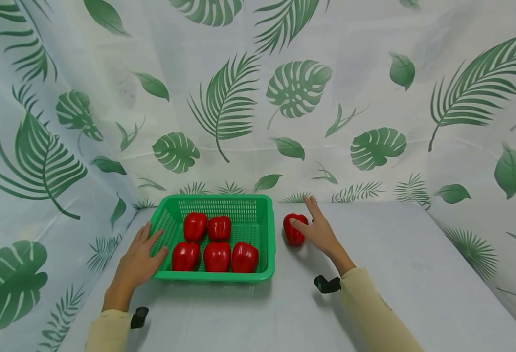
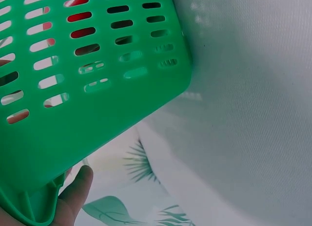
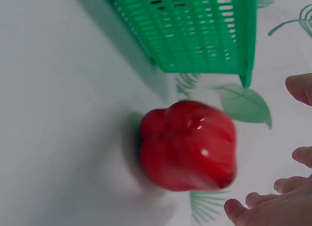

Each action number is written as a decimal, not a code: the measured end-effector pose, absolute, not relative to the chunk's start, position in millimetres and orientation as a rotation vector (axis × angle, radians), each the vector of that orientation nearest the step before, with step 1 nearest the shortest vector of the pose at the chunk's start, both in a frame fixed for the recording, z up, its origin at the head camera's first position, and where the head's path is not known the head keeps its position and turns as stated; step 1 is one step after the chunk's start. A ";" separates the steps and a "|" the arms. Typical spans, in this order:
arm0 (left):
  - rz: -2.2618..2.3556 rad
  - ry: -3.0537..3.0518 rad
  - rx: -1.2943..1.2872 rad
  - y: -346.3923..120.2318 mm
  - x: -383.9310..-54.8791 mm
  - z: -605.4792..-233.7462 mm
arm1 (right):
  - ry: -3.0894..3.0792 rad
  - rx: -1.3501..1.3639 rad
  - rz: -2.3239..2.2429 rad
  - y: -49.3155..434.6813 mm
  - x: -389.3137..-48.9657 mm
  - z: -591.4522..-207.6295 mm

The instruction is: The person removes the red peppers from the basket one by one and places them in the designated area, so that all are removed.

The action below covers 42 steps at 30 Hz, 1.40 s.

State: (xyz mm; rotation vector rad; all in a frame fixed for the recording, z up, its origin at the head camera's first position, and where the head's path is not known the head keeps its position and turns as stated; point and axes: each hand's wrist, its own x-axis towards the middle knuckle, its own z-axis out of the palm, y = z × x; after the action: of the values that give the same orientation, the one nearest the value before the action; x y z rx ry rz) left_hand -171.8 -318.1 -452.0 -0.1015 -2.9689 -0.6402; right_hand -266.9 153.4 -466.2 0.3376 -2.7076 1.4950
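Observation:
A green plastic basket (image 1: 213, 277) holds several red bell peppers (image 1: 217, 256). My left hand (image 1: 138, 258) holds its left rim, with fingers on both sides of the wall. From the left wrist, one finger (image 2: 78, 189) shows outside, just below the basket's rim (image 2: 34, 206). To the right of the basket, a single red bell pepper (image 1: 294, 237) stands on the table. Over its right side is my right hand (image 1: 321, 233), fingers spread. The right wrist view shows a gap between that pepper (image 3: 187, 145) and the hand (image 3: 278, 206).
A white table (image 1: 398, 274) lies beneath everything. White cloth with green leaf prints (image 1: 297, 88) hangs behind and along both sides. The basket's back edge is close to the rear cloth. A small black device (image 1: 327, 284) sits at my right wrist, another (image 1: 139, 317) at my left.

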 end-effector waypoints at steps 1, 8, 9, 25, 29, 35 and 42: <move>-0.638 -2.967 -0.103 -318.2 -172.1 -451.4 | -2.693 0.352 1.503 152.4 -266.6 -464.1; -0.637 -2.970 -0.093 -318.4 -172.0 -449.8 | -2.654 0.392 1.563 143.7 -262.6 -455.1; -0.638 -2.970 -0.093 -318.6 -171.9 -450.0 | -2.654 0.394 1.570 142.3 -261.8 -453.7; -0.666 -2.971 -0.088 -318.2 -171.4 -450.6 | -2.652 0.501 1.561 108.5 -241.7 -434.6; -0.667 -2.975 -0.079 -317.1 -171.2 -450.5 | -2.658 0.570 1.521 99.7 -238.5 -435.7; -0.661 -2.972 -0.079 -317.1 -171.0 -451.6 | -2.670 0.665 1.526 85.0 -231.9 -438.7; -0.662 -2.962 -0.082 -317.6 -171.2 -452.6 | -2.689 0.813 1.407 70.3 -228.5 -445.1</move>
State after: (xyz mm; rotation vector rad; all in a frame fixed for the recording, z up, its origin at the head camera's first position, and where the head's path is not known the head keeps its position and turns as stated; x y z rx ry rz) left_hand -171.2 -317.6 -452.6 -0.0816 -2.9618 -0.6621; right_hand -228.5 70.3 -445.1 0.8130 -2.6893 1.4068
